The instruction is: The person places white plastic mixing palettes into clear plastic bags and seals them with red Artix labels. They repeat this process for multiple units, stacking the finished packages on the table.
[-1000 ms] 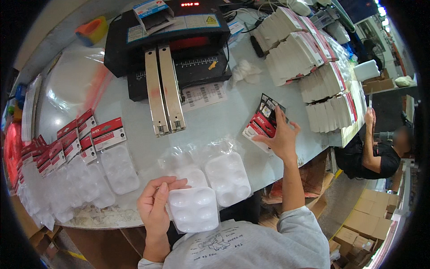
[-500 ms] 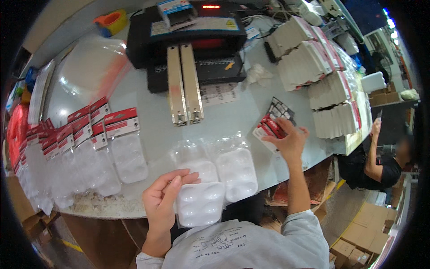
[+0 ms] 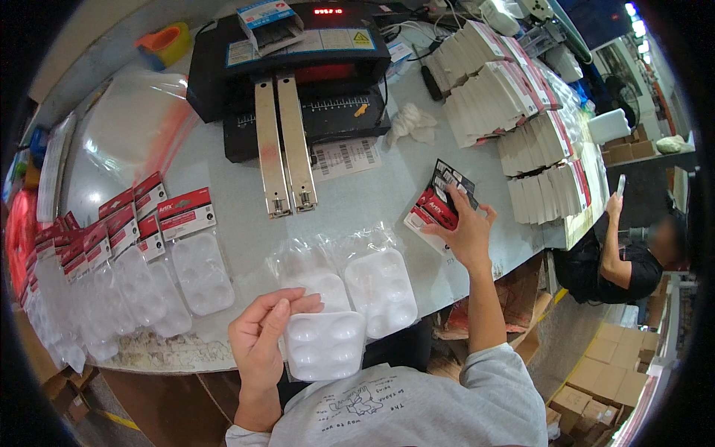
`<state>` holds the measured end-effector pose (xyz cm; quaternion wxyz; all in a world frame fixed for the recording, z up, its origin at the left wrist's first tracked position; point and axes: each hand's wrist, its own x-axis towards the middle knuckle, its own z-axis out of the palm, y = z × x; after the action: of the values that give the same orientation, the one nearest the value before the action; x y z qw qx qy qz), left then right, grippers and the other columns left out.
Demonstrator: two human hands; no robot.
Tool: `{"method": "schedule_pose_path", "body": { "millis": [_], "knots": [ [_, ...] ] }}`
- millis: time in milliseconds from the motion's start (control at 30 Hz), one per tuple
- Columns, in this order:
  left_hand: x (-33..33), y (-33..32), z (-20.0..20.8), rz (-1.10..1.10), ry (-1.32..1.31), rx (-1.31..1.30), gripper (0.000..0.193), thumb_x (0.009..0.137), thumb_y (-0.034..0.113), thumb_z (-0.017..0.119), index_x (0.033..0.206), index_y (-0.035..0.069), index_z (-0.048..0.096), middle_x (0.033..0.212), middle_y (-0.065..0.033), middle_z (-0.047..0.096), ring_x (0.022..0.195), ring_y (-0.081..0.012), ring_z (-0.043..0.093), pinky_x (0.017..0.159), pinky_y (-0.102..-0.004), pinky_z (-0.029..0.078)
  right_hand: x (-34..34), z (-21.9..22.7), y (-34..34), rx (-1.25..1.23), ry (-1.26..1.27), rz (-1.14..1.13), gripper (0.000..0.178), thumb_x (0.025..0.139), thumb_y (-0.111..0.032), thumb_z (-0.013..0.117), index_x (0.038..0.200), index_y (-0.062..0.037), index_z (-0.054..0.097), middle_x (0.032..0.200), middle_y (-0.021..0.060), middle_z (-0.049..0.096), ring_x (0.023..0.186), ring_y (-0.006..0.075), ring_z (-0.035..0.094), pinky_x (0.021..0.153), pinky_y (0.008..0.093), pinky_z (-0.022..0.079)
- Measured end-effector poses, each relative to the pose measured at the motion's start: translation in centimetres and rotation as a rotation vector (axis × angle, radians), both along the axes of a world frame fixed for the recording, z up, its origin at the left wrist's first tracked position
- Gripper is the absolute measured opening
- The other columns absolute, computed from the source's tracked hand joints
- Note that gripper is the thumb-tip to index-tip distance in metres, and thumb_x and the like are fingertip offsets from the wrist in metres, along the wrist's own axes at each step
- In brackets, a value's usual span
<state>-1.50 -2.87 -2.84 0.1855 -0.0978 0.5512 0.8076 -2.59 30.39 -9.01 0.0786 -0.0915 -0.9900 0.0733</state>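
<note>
My left hand [image 3: 262, 329] is closed on the top edge of a white plastic palette tray [image 3: 326, 346] with several round wells, held at the table's front edge. Behind it, partly covered, lies another tray in a clear bag [image 3: 322, 287]. A second bagged tray [image 3: 382, 292] rests to the right. Over red, black and white printed cards [image 3: 434, 208], my right hand [image 3: 471, 232] has its thumb and fingers spread, fingertips touching the card face. Whether it grips a card from below is hidden.
Finished-looking bagged trays with red header cards [image 3: 190, 216] overlap at the left. A black machine [image 3: 298, 41] with two metal bars [image 3: 287, 149] stands at the back. Stacks of cards [image 3: 491, 97] fill the right side; beyond them is another person [image 3: 611, 249].
The whole view has shifted slightly left. My right hand has moved a little farther over the cards, and more of their red face shows. My left hand keeps its hold on the tray.
</note>
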Motion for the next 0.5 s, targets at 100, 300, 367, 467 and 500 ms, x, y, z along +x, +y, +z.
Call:
{"method": "schedule_pose_path", "body": {
  "millis": [100,300,367,467,500],
  "knots": [
    [0.2,-0.1,0.5,-0.013,0.023,-0.031,0.026,0.092,0.012,0.050,0.103,-0.009,0.059,0.091,-0.0213,0.067,0.084,-0.0246,0.066,0.080,-0.0317,0.049,0.1,1.1,-1.0,-0.133,-0.081,-0.049,0.069,0.063,-0.046,0.077,0.118,-0.0092,0.054,0.104,0.0155,0.064,0.081,0.0205,0.063,0.096,0.0380,0.022],
    [0.0,0.2,1.5,-0.051,-0.007,-0.105,0.025,0.093,0.011,0.049,0.108,-0.008,0.059,0.098,-0.0175,0.067,0.089,-0.0195,0.064,0.081,-0.0285,0.048,-0.1,9.1,-4.9,-1.058,0.100,-0.085,0.040,0.075,-0.017,0.072,0.109,-0.0016,0.059,0.094,0.0115,0.066,0.085,0.0175,0.065,0.084,0.0335,0.045],
    [-0.1,0.5,1.4,-0.122,0.039,-0.114,0.025,0.094,0.010,0.049,0.110,-0.006,0.058,0.102,-0.0141,0.066,0.090,-0.0138,0.062,0.081,-0.0239,0.047,-0.8,10.9,-7.2,-1.097,-0.065,0.239,0.033,0.078,-0.013,0.068,0.107,0.0003,0.060,0.093,0.0105,0.066,0.086,0.0172,0.064,0.080,0.0299,0.048],
    [0.0,0.6,0.9,-0.148,0.106,-0.226,0.023,0.093,0.010,0.051,0.109,-0.005,0.060,0.096,-0.0106,0.067,0.084,-0.0079,0.060,0.073,-0.0198,0.047,-3.3,11.2,-10.4,-1.016,-0.321,0.520,0.024,0.083,-0.012,0.061,0.103,0.0030,0.060,0.093,0.0120,0.064,0.083,0.0179,0.063,0.076,0.0286,0.048],
    [0.0,0.5,0.7,-0.140,0.100,-0.252,0.023,0.093,0.010,0.051,0.108,-0.005,0.060,0.095,-0.0095,0.068,0.081,-0.0064,0.059,0.070,-0.0191,0.046,-4.0,11.0,-11.1,-0.974,-0.365,0.606,0.022,0.084,-0.010,0.058,0.101,0.0039,0.059,0.093,0.0114,0.063,0.082,0.0178,0.063,0.074,0.0276,0.048]
  ]
}}
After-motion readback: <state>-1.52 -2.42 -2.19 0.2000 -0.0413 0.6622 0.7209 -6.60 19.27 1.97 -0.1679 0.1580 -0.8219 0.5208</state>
